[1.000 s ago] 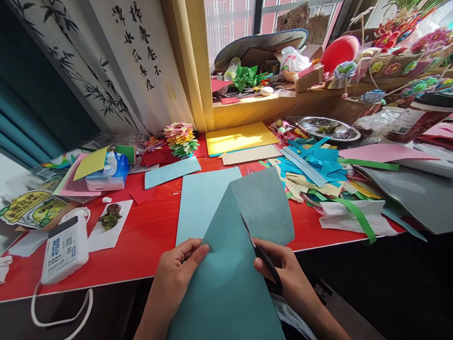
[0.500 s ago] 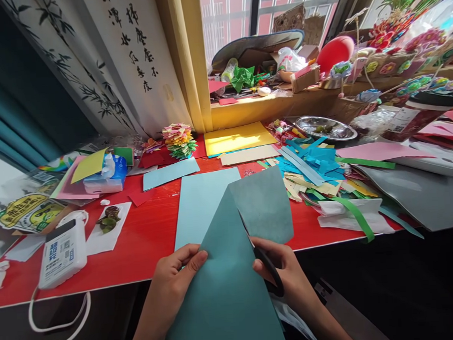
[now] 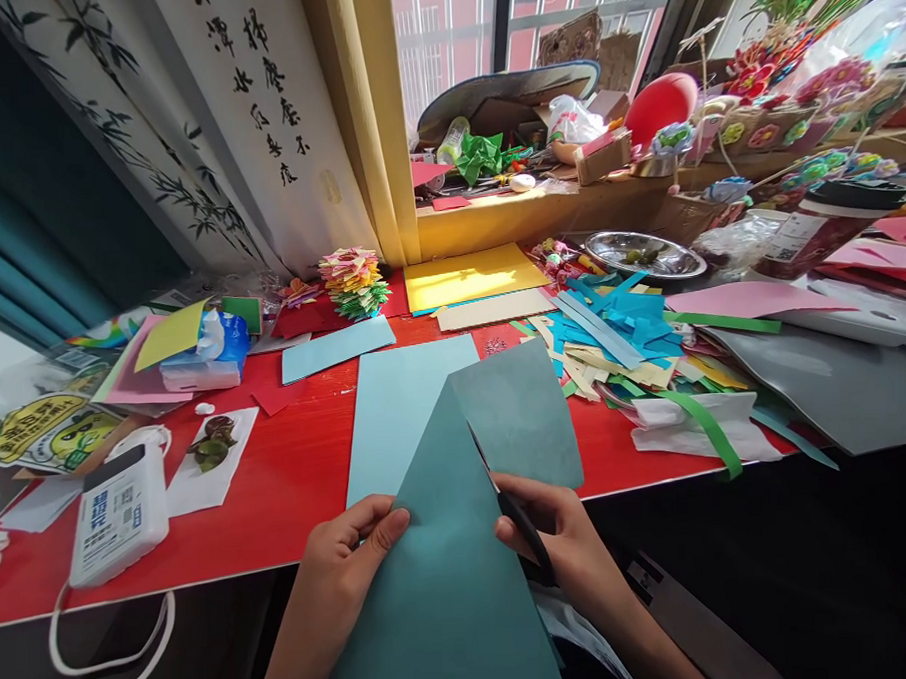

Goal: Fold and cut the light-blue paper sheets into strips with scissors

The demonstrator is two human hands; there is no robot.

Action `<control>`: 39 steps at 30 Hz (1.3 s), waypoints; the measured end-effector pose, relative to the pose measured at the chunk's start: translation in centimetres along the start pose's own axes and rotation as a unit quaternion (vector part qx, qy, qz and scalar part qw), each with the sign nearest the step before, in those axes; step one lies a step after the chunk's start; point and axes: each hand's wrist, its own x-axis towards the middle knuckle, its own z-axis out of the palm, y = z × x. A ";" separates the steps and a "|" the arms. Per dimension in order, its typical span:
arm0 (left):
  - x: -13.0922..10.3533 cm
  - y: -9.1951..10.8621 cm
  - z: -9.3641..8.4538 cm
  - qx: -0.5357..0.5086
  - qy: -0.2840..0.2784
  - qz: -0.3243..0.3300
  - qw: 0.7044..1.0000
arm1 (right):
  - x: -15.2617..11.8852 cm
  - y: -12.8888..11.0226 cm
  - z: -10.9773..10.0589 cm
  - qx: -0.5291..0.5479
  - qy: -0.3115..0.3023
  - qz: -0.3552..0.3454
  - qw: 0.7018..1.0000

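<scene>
A large sheet of teal paper hangs over the near edge of the table. My left hand pinches its left side between thumb and fingers. In my right hand are scissors with black handles, their blades mostly hidden at a slit in the sheet. Right of the slit, a cut flap of the paper lies over the table edge. Beneath the sheet's upper left part rests a flat light-blue sheet.
Cut paper strips heap on the red table to the right, near a metal dish. A folded-paper stack stands at the back. On the left are a tissue pack and a white device with a cable.
The view has shifted slightly, so the scene sits a little further left. Both hands keep their hold, and the slit looks about the same.
</scene>
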 end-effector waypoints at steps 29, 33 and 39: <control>-0.8 -0.5 -0.2 0.027 0.000 -0.014 1.000 | 0.4 0.2 0.4 0.008 -0.013 -0.022 1.000; -0.8 -0.5 -0.2 0.026 -0.007 -0.019 0.999 | 0.4 0.2 0.5 0.011 -0.012 -0.029 0.999; -0.8 -0.6 -0.2 0.015 -0.015 -0.028 0.999 | 0.3 0.2 0.5 0.006 -0.016 -0.027 0.999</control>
